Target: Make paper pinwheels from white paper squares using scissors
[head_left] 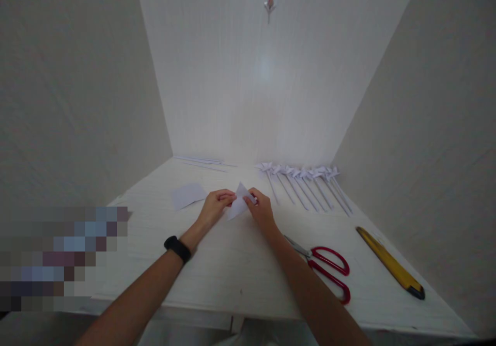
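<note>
Between my hands, above the middle of the white table (217, 263), is a small piece of white paper (239, 205) with a pointed corner upward. My left hand (217, 202) pinches its left edge, fingers closed. On the other side my right hand (260, 205) grips the paper, thumb on its face and fingers behind. Left of my left hand lies a flat stack of white paper sheets (187, 195). Several paper pinwheels on sticks (296, 173) lie in a row beyond my right hand.
Thin white paper sticks (205, 162) lie at the back left. Red-handled scissors (329, 268) rest beside my right forearm, with a yellow utility knife (389, 263) farther right. Pale walls enclose the table; a small ornament (270, 5) hangs on the back wall. The lower left is pixelated.
</note>
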A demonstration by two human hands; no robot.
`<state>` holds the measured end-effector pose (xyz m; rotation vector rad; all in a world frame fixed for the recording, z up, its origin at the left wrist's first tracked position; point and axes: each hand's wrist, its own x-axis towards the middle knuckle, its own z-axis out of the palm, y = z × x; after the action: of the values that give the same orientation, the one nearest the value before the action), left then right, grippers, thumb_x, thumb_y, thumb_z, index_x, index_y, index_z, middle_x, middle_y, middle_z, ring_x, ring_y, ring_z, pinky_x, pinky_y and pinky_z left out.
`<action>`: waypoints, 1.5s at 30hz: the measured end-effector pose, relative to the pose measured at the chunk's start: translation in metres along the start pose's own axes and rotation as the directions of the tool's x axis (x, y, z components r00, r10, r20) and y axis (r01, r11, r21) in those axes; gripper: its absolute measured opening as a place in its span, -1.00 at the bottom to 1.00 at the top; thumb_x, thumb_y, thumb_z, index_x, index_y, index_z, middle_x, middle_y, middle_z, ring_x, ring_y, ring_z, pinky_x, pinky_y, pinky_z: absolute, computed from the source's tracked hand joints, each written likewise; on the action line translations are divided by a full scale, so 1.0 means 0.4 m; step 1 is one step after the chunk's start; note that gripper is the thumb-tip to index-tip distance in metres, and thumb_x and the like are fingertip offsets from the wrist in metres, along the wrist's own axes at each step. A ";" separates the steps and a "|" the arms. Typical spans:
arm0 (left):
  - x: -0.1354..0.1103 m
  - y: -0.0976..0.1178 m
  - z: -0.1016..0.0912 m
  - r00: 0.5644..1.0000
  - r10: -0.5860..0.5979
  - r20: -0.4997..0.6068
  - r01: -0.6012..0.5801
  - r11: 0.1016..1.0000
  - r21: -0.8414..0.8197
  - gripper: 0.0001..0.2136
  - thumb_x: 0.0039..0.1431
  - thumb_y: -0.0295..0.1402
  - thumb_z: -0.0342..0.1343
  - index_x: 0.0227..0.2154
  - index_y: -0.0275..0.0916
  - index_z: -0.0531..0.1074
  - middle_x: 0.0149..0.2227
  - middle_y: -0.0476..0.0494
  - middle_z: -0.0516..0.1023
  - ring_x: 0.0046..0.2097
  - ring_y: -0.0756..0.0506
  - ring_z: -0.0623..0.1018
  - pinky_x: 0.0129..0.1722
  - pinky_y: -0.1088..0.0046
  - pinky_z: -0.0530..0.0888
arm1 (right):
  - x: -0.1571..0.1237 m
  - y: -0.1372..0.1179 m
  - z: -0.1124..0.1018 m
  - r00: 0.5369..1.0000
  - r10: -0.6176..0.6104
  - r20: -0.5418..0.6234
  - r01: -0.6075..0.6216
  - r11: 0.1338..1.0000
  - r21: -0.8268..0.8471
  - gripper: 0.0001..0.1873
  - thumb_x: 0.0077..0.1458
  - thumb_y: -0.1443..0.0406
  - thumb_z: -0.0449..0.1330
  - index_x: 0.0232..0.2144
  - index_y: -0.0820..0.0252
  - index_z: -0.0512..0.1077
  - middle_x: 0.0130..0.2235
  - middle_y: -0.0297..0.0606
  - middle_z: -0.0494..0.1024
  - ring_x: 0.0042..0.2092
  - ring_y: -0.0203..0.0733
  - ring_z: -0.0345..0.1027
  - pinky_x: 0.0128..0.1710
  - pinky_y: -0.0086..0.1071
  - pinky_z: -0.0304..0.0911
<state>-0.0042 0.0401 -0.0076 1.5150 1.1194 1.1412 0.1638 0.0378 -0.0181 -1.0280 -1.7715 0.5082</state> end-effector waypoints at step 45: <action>0.006 -0.016 -0.005 0.975 -0.162 0.154 0.182 0.974 -0.132 -0.74 0.23 -0.29 0.09 -0.07 -0.30 0.39 -0.10 -0.18 0.49 -0.17 -0.10 0.54 -0.20 0.24 0.52 | 0.004 -0.004 -0.029 0.993 0.045 -0.110 -0.051 0.997 -0.051 -0.75 0.21 0.20 0.13 -0.15 0.27 0.41 -0.16 -0.23 0.50 -0.19 -0.21 0.43 -0.18 -0.22 0.39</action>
<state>-0.0069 0.0437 -0.0133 1.3372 1.0269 0.9591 0.1733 0.0371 -0.0112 -1.1167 -1.6749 0.4281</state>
